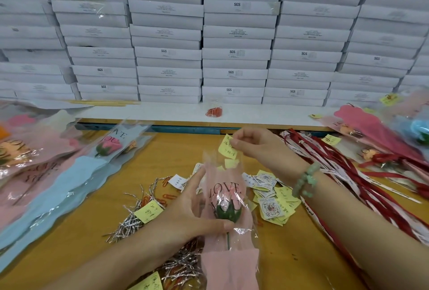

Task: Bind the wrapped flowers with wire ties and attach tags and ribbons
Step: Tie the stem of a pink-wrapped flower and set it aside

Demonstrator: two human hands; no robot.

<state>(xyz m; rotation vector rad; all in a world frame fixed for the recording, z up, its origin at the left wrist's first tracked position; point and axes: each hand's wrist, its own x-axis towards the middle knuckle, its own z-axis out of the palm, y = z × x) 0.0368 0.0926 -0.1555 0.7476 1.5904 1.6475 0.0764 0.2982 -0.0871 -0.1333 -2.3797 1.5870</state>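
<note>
A pink-wrapped rose point(226, 208) in a clear sleeve printed "LOVE YOU" stands upright in front of me. My left hand point(192, 210) grips it around the flower head, thumb across the stem. My right hand point(253, 143) pinches a small yellow tag point(227, 149) at the top edge of the sleeve. Silver wire ties point(132, 222) lie scattered on the wooden table point(92, 238) to the left. A heap of yellow and white tags point(271, 199) lies right of the flower. Red and white ribbons point(348, 187) stretch along the right side.
Wrapped flowers in pink and blue paper point(58, 173) are piled at the left, and more lie at the far right point(380, 131). Stacked white boxes point(232, 34) fill the wall behind a white shelf holding a bag of red clips point(214, 111).
</note>
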